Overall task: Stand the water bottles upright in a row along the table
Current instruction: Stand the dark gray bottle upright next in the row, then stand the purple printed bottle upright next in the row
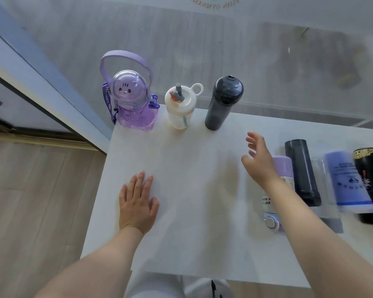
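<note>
Three bottles stand upright along the far edge of the white table (181,211): a purple cartoon bottle (134,104) with a strap, a clear bottle with a white lid (180,106), and a dark grey bottle (221,104). At the right, several bottles lie on their sides: a lilac-capped one (283,168), a dark grey one (303,173), a purple-labelled clear one (347,181) and a black one (371,173). My left hand (137,201) rests flat on the table. My right hand (258,160) hovers with fingers spread, holding nothing, over the lilac-capped bottle.
A glass wall runs just behind the table's far edge. A door frame (41,87) and wooden floor lie to the left. The table's left edge is close to my left hand.
</note>
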Motion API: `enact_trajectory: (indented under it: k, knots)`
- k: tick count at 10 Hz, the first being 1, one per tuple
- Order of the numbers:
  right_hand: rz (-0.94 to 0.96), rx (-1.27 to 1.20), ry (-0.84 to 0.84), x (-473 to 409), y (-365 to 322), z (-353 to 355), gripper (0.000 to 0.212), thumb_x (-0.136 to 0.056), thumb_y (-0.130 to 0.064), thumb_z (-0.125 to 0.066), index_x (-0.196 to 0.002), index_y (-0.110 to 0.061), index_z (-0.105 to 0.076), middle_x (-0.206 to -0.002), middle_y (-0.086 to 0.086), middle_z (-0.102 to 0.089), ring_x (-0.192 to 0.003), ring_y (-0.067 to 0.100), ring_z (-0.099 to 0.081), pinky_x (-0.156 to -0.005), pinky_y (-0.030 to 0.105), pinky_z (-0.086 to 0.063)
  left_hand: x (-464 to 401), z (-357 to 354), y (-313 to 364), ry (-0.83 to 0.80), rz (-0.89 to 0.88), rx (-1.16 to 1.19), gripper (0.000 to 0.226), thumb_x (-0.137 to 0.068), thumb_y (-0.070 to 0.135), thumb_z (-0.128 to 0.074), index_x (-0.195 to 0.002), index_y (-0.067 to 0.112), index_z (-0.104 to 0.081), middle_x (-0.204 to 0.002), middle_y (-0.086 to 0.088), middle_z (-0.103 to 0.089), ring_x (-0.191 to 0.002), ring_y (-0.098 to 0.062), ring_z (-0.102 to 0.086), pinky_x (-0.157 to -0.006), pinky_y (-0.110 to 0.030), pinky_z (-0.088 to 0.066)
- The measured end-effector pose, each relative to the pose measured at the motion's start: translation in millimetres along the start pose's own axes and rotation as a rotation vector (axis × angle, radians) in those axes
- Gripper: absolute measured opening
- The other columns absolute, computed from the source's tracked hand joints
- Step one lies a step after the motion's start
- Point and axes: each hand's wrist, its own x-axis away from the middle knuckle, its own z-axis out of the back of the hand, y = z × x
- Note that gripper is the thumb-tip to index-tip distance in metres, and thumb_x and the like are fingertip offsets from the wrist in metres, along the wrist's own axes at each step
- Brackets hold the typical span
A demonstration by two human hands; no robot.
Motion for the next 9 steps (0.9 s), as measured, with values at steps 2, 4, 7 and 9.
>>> enact_trajectory:
  k: [2,4,7,9]
  knots:
    - [0.146,0.294,0.039,71,30,39,0.043,-0.092,-0.014,-0.059,-0.133,-0.018,-0.049,-0.132,-0.002,-0.054,-0.124,0.015,-0.046,-0.103,0.03,-0.035,2,0,1,0.015,-0.006,-0.005,0.067,-0.084,0.044,-0.022,-0.148,0.024,-0.027,-0.159,-0.002,-0.021,-0.147,-0.022,-0.015,-0.119,-0.046,-0.009]
    - [0.117,0.376,0.129,115,56,59,0.066,-0.08,-0.019,-0.076,-0.137,-0.012,-0.042,-0.142,0.007,-0.042,-0.132,0.025,-0.037,-0.11,0.036,-0.031,4,-1,2,0.024,-0.013,-0.011,0.068,-0.084,0.045,-0.02,-0.149,0.024,-0.026,-0.159,-0.002,-0.019,-0.147,-0.023,-0.014,-0.118,-0.046,-0.007]
    - [-0.123,0.392,0.285,160,95,33,0.095,-0.074,-0.039,-0.078,-0.147,-0.02,-0.02,-0.149,0.007,-0.031,-0.135,0.026,-0.033,-0.096,0.042,-0.042,4,-4,0,0.026,-0.013,-0.006,0.069,-0.083,0.046,-0.019,-0.149,0.025,-0.025,-0.159,-0.003,-0.019,-0.147,-0.022,-0.013,-0.117,-0.045,-0.005]
    - [-0.108,0.354,0.32,161,98,20,0.093,-0.075,-0.022,-0.073,-0.149,-0.023,-0.016,-0.153,0.011,-0.024,-0.136,0.03,-0.027,-0.095,0.043,-0.042,4,-6,-1,0.028,-0.025,-0.006,0.068,-0.084,0.045,-0.018,-0.149,0.024,-0.026,-0.159,-0.003,-0.02,-0.147,-0.023,-0.013,-0.118,-0.045,-0.006]
